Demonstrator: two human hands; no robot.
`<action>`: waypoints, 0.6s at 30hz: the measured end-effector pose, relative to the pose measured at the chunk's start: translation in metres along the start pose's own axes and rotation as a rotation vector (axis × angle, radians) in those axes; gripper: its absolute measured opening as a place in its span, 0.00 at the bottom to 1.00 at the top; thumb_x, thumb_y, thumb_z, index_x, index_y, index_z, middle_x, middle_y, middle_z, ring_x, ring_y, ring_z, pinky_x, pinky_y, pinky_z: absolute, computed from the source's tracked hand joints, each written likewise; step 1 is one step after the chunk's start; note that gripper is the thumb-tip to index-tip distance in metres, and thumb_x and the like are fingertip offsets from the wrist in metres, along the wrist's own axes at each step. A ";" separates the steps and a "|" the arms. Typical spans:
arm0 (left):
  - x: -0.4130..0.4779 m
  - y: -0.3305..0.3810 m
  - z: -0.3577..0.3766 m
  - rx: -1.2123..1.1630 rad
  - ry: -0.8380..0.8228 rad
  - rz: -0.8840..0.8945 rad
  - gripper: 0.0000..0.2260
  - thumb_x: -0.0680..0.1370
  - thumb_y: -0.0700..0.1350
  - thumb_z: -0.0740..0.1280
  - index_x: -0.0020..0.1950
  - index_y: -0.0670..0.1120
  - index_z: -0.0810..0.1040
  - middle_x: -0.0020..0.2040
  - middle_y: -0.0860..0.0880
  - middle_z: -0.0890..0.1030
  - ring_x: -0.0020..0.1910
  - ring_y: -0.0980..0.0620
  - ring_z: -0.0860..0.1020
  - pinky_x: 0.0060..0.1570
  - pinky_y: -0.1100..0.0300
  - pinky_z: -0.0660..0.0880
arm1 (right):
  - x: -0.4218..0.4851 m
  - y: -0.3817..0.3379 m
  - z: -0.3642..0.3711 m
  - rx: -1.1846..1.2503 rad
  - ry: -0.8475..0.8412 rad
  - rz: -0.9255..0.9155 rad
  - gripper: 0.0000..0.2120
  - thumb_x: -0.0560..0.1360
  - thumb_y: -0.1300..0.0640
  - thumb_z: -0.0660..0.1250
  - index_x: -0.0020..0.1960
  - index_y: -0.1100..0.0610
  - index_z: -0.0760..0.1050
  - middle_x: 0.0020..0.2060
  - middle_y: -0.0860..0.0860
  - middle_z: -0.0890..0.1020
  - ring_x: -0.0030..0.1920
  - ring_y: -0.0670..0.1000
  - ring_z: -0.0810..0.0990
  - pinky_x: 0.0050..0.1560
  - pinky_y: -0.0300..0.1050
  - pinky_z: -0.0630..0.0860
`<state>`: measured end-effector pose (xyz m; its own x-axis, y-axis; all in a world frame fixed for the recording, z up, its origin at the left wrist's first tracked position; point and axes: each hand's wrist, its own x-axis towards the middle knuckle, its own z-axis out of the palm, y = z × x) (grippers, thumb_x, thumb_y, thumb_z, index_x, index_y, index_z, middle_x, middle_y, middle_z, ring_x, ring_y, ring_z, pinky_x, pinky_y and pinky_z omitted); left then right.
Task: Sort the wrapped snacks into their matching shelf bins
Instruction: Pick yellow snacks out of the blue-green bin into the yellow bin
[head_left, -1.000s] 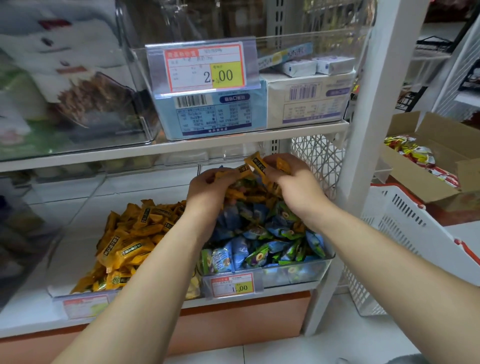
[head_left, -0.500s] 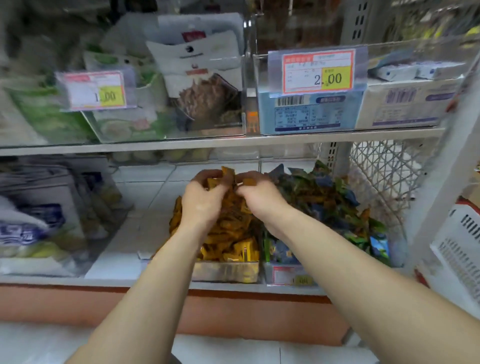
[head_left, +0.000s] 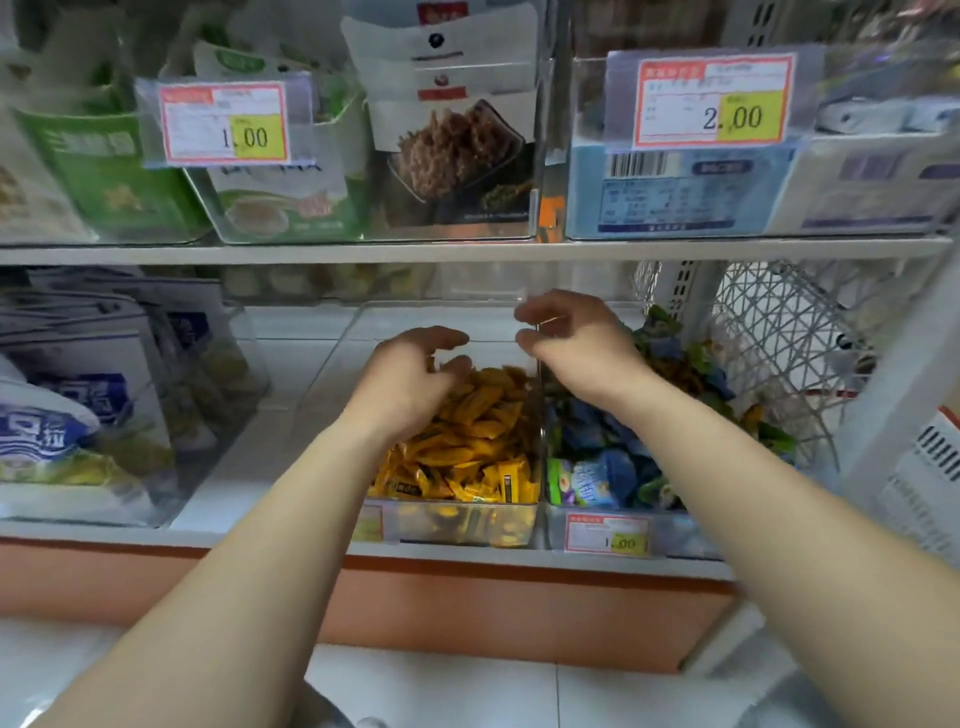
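On the lower shelf a clear bin (head_left: 457, 522) holds a heap of yellow-orange wrapped snacks (head_left: 467, 441). Right beside it a second clear bin (head_left: 675, 535) holds blue and green wrapped snacks (head_left: 597, 467), with a few orange ones showing among them at the back. My left hand (head_left: 410, 374) hovers over the yellow heap, fingers loosely curled and holding nothing. My right hand (head_left: 576, 343) is above the wall between the two bins, fingers loosely bent, nothing in it.
The upper shelf (head_left: 467, 252) hangs just above my hands, carrying clear bins of bagged snacks and boxes with price tags (head_left: 223, 124). Blue-white bags (head_left: 62, 415) fill the lower left. A white wire basket (head_left: 779, 353) stands to the right.
The orange snacks that both hands carried from the blue-green bin now lie in the yellow bin. Both hands have let go and spread apart; the view has shifted left.
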<state>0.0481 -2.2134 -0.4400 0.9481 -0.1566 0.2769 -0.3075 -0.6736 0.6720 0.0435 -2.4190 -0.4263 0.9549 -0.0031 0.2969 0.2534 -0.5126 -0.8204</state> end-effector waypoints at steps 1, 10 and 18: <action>-0.002 0.008 0.004 0.007 -0.004 0.050 0.12 0.78 0.51 0.68 0.62 0.56 0.80 0.59 0.55 0.82 0.52 0.58 0.77 0.52 0.62 0.73 | -0.002 0.011 -0.013 -0.020 0.050 0.013 0.06 0.75 0.53 0.71 0.49 0.43 0.78 0.51 0.44 0.82 0.52 0.45 0.80 0.51 0.39 0.74; -0.018 0.074 0.077 0.119 -0.163 0.398 0.13 0.78 0.51 0.67 0.61 0.52 0.81 0.57 0.56 0.83 0.55 0.59 0.78 0.54 0.68 0.73 | -0.011 0.099 -0.099 -0.353 0.194 0.180 0.06 0.78 0.52 0.66 0.53 0.44 0.79 0.51 0.46 0.83 0.53 0.50 0.81 0.46 0.37 0.71; 0.004 0.090 0.123 0.442 -0.307 0.382 0.23 0.79 0.54 0.63 0.73 0.49 0.69 0.66 0.45 0.75 0.60 0.43 0.76 0.52 0.49 0.78 | -0.004 0.110 -0.094 -0.401 -0.204 0.024 0.09 0.78 0.54 0.67 0.57 0.48 0.80 0.54 0.47 0.83 0.55 0.50 0.80 0.55 0.47 0.74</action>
<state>0.0339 -2.3634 -0.4626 0.7789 -0.5983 0.1881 -0.6268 -0.7525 0.2020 0.0533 -2.5557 -0.4720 0.9810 0.1294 0.1444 0.1888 -0.8067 -0.5600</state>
